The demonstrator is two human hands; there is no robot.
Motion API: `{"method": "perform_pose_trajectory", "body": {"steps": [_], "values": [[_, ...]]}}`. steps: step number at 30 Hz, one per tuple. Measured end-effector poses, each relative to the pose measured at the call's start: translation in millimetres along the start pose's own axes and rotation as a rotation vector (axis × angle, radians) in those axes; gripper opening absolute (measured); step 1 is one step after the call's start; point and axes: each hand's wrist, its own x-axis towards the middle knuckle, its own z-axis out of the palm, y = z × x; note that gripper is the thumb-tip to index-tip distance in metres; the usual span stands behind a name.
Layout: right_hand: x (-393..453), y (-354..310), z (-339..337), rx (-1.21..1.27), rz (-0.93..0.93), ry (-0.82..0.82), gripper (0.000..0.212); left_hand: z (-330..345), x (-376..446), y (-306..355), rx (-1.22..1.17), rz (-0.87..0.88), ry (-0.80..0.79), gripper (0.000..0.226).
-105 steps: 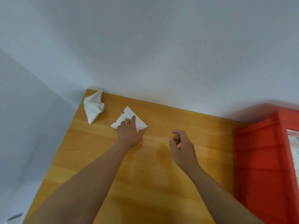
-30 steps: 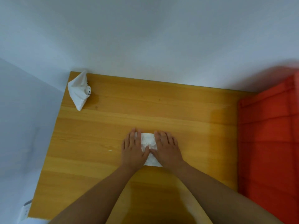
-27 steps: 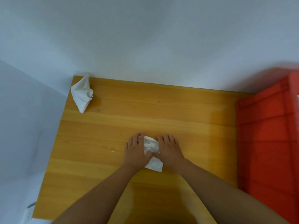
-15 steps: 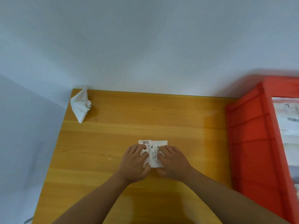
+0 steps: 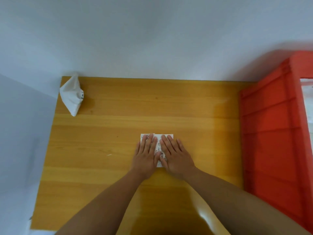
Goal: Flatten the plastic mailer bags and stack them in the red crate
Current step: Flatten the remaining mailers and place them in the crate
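Note:
A small white mailer bag [image 5: 158, 146] with a printed label lies flat in the middle of the wooden table [image 5: 118, 126]. My left hand [image 5: 146, 155] presses on its left half with straight fingers. My right hand [image 5: 175, 156] presses on its right half the same way, so most of the bag is hidden under both palms. A second white mailer bag [image 5: 72, 96], crumpled and puffed up, sits at the table's far left corner. The red crate [image 5: 271, 133] stands at the right edge of the table, with pale bags [image 5: 307, 99] showing inside it.
A plain white wall runs along the far side of the table and on the left. A tiny white scrap [image 5: 109, 155] lies on the wood left of my hands. The crate's tall side wall rises right of my right hand.
My left hand pulled the folded bag from the far left to the table's middle. Both hands unfolded it, label up, and went from curled fingers to flat palms on it.

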Motion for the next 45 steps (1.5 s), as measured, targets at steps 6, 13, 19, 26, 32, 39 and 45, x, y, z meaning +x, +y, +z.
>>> {"method": "perform_pose_trajectory", "body": {"steps": [6, 13, 19, 26, 32, 39, 45], "values": [[-7, -12, -28, 0.314, 0.436, 0.062, 0.077, -40, 5, 35, -0.522, -0.570, 0.184, 0.072], [6, -11, -69, 1.017, 0.641, 0.023, 0.021, -87, 27, 47, -1.138, -0.967, 0.209, 0.063], [-9, 9, -190, 1.654, 0.600, 0.443, 0.028, -194, 64, 87, -1.755, -0.768, 0.313, 0.034], [-60, 38, -298, 1.803, 0.442, 0.831, 0.017, -286, 93, 207, -1.967, -0.365, 0.248, 0.020], [-135, 106, -329, 1.751, 0.484, 1.155, 0.017, -294, 92, 321, -1.839, -0.192, -0.054, 0.019], [-202, 211, -298, 1.613, 0.859, 1.367, 0.027, -264, 100, 380, -1.475, -0.223, -0.134, 0.003], [-189, 255, -256, 1.545, 0.924, 1.090, 0.035, -242, 100, 383, -1.373, -0.315, -0.084, 0.010]]}}
